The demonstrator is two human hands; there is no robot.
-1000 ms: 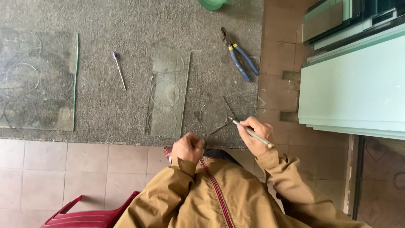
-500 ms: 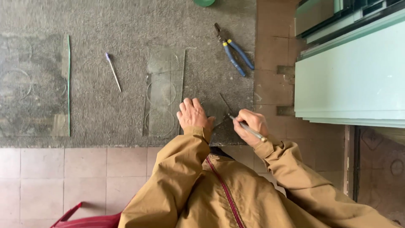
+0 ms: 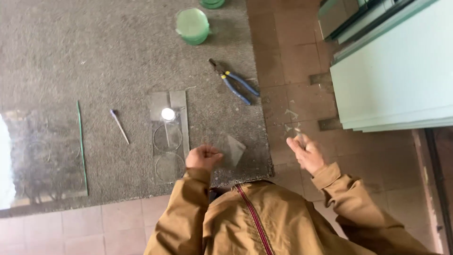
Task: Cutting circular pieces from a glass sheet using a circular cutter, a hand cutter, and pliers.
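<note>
small triangular glass offcut point(image 3: 234, 149) pinched in the left hand point(image 3: 203, 157) just over the grey carpet point(image 3: 94, 56), probably lifted clear of the scored glass strip point(image 3: 169, 137), right hand point(image 3: 306, 153) blurry out over the floor tiles, can't tell its grip, blue pliers point(image 3: 236, 82) nearby

Blue-handled pliers point(image 3: 238, 85) lie on the grey carpet point(image 3: 71, 56) at about one o'clock; a stack of green glass discs point(image 3: 192, 25) sits at twelve; a large glass sheet point(image 3: 45, 156) lies at nine; pale green panels point(image 3: 401, 80) lean at two
</note>
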